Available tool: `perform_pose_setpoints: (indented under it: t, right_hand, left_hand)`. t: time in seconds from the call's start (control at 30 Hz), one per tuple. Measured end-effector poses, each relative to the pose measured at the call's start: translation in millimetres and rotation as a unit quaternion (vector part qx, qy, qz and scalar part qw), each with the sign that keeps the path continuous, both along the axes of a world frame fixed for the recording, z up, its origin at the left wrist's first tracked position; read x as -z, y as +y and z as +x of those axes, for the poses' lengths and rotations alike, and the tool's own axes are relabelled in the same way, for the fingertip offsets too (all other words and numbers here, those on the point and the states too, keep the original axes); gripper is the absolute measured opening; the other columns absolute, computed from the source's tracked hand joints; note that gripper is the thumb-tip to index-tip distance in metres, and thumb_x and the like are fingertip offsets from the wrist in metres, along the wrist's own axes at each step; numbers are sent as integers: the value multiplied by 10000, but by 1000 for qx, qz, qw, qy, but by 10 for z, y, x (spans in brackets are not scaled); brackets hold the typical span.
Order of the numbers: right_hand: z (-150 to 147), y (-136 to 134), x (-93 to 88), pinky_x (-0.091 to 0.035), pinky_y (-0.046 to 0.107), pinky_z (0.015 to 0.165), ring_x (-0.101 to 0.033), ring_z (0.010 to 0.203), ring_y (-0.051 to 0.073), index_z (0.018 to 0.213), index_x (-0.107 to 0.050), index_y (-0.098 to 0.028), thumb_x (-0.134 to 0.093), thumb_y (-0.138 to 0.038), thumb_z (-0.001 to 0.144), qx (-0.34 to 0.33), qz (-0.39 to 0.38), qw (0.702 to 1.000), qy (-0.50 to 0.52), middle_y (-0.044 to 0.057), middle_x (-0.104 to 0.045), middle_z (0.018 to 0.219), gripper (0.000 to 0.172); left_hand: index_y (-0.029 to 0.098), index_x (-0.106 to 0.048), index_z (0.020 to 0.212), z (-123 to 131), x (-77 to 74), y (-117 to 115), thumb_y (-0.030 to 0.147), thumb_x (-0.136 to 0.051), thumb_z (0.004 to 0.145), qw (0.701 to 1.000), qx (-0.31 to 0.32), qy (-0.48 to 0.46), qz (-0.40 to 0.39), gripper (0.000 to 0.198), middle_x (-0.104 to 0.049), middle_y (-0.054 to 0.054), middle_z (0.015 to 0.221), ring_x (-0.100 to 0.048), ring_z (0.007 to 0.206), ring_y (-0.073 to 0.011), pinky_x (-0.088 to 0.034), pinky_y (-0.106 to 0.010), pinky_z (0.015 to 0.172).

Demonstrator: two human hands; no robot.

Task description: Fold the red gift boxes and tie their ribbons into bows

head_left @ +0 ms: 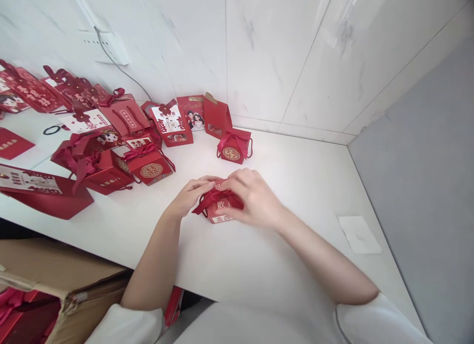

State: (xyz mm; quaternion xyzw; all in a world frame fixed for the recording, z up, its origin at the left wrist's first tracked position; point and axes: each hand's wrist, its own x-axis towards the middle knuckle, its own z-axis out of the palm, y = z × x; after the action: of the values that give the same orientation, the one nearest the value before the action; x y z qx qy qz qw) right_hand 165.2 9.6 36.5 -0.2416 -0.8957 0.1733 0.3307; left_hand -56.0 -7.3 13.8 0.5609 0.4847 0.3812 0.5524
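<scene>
A small red gift box (219, 210) with pale lettering and a red ribbon (208, 200) on its top sits on the white table in front of me. My left hand (194, 193) is closed around its left and back side, thumb along the top edge. From the right, my right hand (252, 198) reaches over the box with fingers curled onto its top and right side. That hand is slightly blurred and covers much of the box. Just behind stands another red gift box (232, 154) with a gold round emblem and a tied ribbon.
Several red gift boxes (151, 170) and bags crowd the left and back of the white table (296, 171). A white paper (359, 234) lies at the right near a grey panel. An open cardboard carton (55, 265) with red boxes stands lower left. A cable (122, 70) hangs from a wall socket.
</scene>
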Motion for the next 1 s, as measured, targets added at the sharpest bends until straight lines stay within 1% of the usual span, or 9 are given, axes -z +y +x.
perform_pose_setpoints:
  t: [0.07,0.1,0.2,0.27,0.43,0.63,0.77,0.83,1.0]
  right_hand:
    - [-156,-170,66,-391,446,909,-519,1034,286,1195,-590,-143,-677,-514,840,9,66,996,-57,138,-602,1103,521]
    - [-228,-235,122,-386,434,894,-512,1030,285,1184,-598,-131,-667,-515,848,24,79,995,-64,142,-600,1095,515]
    - [-361,-340,282,-369,383,829,-516,932,234,1020,-663,-180,-552,-413,954,46,95,993,-58,95,-614,976,266]
    - [-370,-362,320,-355,359,789,-514,856,199,909,-673,-203,-475,-306,1001,39,114,992,-49,64,-625,907,241]
    - [-270,-374,184,-387,313,736,-517,791,167,913,-648,-175,-449,-261,1011,-30,145,989,-31,56,-645,916,238]
    - [-212,-288,96,-386,372,787,-543,902,218,1046,-613,-142,-386,-130,1005,30,206,971,-117,104,-647,987,231]
    - [-140,-154,106,-398,367,750,-558,845,212,985,-630,-135,-394,-129,1000,-5,269,955,-125,94,-659,932,236]
    - [-79,-113,64,-409,348,726,-571,829,200,939,-631,-152,-412,-157,1002,-31,261,960,-98,74,-663,889,228]
    - [91,-199,-204,-399,287,599,-555,681,146,800,-585,-199,-362,-112,998,-87,157,981,-76,14,-623,730,311]
  left_hand:
    - [238,-788,868,16,5,-1,431,-597,887,1000,-3,4,20,272,-649,-52,1266,-599,1157,-256,-444,-367,1054]
    - [226,-784,833,24,9,1,423,-590,894,1000,-2,7,26,283,-652,-57,1259,-597,1157,-255,-427,-374,1070]
    - [188,-761,737,51,27,9,424,-569,908,999,-5,12,36,349,-648,-72,1259,-595,1147,-261,-420,-386,1060]
    - [175,-756,733,67,42,16,435,-559,913,999,-11,17,45,373,-648,-80,1255,-594,1140,-265,-428,-385,1040]
    - [172,-768,786,75,65,28,451,-554,915,998,-27,25,59,375,-676,-89,1180,-612,1087,-257,-441,-374,1004]
    - [176,-773,832,89,26,-2,481,-571,897,999,2,15,30,371,-673,-90,1201,-621,1090,-269,-459,-390,1002]
    - [189,-772,853,139,-3,-36,498,-562,900,999,-3,39,23,377,-663,-85,1232,-628,1082,-266,-484,-375,954]
    - [189,-763,804,152,-14,-49,501,-571,894,997,-8,62,36,377,-674,-86,1196,-640,1036,-258,-493,-378,922]
    - [184,-666,627,146,-64,-85,487,-715,780,988,-20,135,68,343,-698,-74,1114,-654,973,-258,-499,-396,903]
